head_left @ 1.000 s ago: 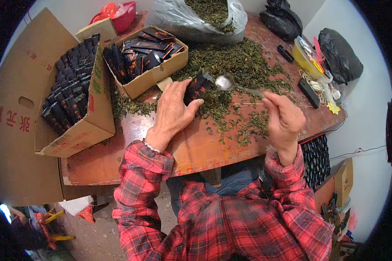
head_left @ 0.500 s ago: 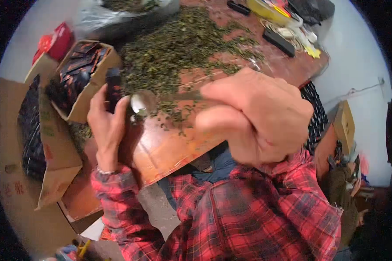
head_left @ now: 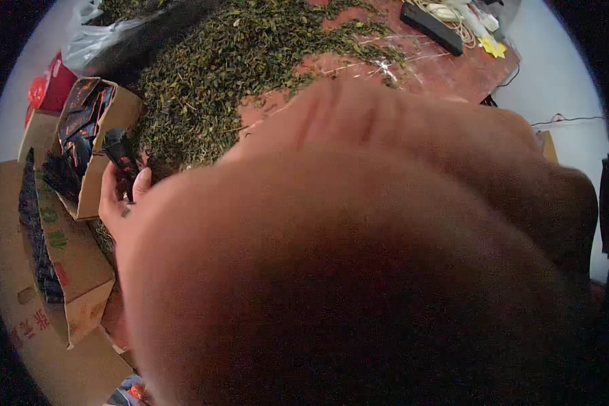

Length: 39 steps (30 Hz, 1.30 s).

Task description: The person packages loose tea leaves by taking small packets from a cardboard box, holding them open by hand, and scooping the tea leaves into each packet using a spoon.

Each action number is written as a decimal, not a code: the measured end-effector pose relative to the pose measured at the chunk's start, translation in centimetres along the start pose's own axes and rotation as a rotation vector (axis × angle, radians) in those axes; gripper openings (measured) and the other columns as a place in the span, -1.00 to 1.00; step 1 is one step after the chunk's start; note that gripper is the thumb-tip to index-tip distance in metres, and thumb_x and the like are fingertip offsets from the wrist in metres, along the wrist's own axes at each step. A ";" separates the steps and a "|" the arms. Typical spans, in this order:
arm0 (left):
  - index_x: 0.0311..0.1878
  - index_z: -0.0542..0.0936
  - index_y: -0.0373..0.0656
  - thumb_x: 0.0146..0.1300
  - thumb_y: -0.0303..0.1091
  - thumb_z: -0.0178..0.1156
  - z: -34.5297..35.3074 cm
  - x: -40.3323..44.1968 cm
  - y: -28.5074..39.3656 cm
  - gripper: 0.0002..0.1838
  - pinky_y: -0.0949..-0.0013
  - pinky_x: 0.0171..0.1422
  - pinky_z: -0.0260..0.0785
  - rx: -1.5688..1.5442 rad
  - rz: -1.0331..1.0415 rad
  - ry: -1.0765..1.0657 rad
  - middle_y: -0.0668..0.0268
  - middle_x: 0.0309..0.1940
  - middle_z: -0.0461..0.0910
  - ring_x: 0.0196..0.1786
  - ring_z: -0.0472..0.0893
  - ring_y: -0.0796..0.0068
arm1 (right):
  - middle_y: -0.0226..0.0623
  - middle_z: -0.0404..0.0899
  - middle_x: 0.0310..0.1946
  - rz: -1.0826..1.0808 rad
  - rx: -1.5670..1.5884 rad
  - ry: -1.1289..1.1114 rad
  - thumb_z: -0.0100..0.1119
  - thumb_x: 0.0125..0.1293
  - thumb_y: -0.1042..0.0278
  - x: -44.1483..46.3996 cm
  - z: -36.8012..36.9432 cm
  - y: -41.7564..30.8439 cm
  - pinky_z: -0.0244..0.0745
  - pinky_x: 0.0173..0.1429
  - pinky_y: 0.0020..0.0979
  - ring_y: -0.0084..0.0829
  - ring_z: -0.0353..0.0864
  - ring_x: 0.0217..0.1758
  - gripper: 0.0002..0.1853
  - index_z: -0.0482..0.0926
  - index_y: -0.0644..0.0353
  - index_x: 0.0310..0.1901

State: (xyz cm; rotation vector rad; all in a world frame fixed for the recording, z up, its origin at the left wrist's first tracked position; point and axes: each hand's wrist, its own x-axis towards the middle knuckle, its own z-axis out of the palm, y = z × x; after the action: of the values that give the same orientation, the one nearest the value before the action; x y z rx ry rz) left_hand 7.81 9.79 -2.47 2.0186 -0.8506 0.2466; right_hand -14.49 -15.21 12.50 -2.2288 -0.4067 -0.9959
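Note:
My left hand (head_left: 115, 199) is at the left beside a cardboard box, with fingers and thumb around a small black packet (head_left: 120, 154) that has faint reddish print. The packet stands roughly upright in the grip, its top end pointing up. My right hand (head_left: 358, 203) is very close to the camera and fills most of the view, blurred and dark toward the bottom. Its fingertips and anything in them are hidden. Dried tea leaves (head_left: 210, 74) lie in a wide heap on the reddish table (head_left: 453, 78), beyond both hands.
An open cardboard box (head_left: 108, 135) holds several black packets. A larger carton (head_left: 81, 298) with more black packets stands nearer. A plastic bag (head_left: 91, 47) of leaves is at the back left. A black power strip (head_left: 432, 28) and cords lie at the back right.
My right hand, earlier over the table with a round-ended scoop, has come up close to the camera and covers the table's front. My left hand still holds the packet; the view has shifted.

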 end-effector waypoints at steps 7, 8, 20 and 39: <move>0.44 0.53 -0.31 0.41 -0.10 0.44 1.5 0.6 1.8 -0.33 -0.07 0.29 0.49 0.117 -0.124 0.106 -0.06 0.18 0.62 0.15 0.51 0.07 | -0.20 0.76 -0.40 -0.034 0.053 -0.034 0.59 0.24 0.35 -0.7 2.3 1.0 0.59 -0.36 -0.35 -0.28 0.75 -0.45 -0.76 0.78 0.30 -0.16; 0.44 0.53 -0.28 0.39 -0.12 0.45 1.8 0.5 2.0 -0.33 -0.10 0.31 0.49 0.111 -0.151 0.124 -0.05 0.21 0.60 0.19 0.50 0.05 | -0.20 0.76 -0.40 -0.042 0.053 -0.038 0.59 0.24 0.36 -0.7 2.6 1.1 0.59 -0.36 -0.35 -0.29 0.75 -0.45 -0.77 0.78 0.30 -0.16; 0.57 0.41 -0.06 0.44 -0.19 0.49 0.8 -0.5 4.3 -0.28 -0.25 0.50 0.50 0.186 -0.393 0.065 0.06 0.50 0.44 0.48 0.52 0.01 | -0.22 0.74 -0.41 -0.060 0.094 -0.050 0.57 0.24 0.39 -1.2 5.0 0.7 0.59 -0.36 -0.36 -0.30 0.75 -0.44 -0.78 0.77 0.29 -0.15; 0.41 0.56 -0.39 0.45 -0.46 0.41 1.0 0.3 2.4 -0.48 0.37 0.27 0.50 -0.183 -0.245 0.037 0.23 0.11 0.73 0.11 0.66 0.48 | -0.24 0.72 -0.43 0.003 -0.025 -0.016 0.54 0.22 0.45 -0.1 3.6 0.7 0.59 -0.36 -0.36 -0.32 0.75 -0.44 -0.80 0.77 0.27 -0.14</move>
State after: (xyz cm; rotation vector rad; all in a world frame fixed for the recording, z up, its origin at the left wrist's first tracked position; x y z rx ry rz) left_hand 6.36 7.96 -1.28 1.9170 -0.5740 0.0648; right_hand -12.19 -13.33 10.34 -2.2603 -0.3996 -0.9878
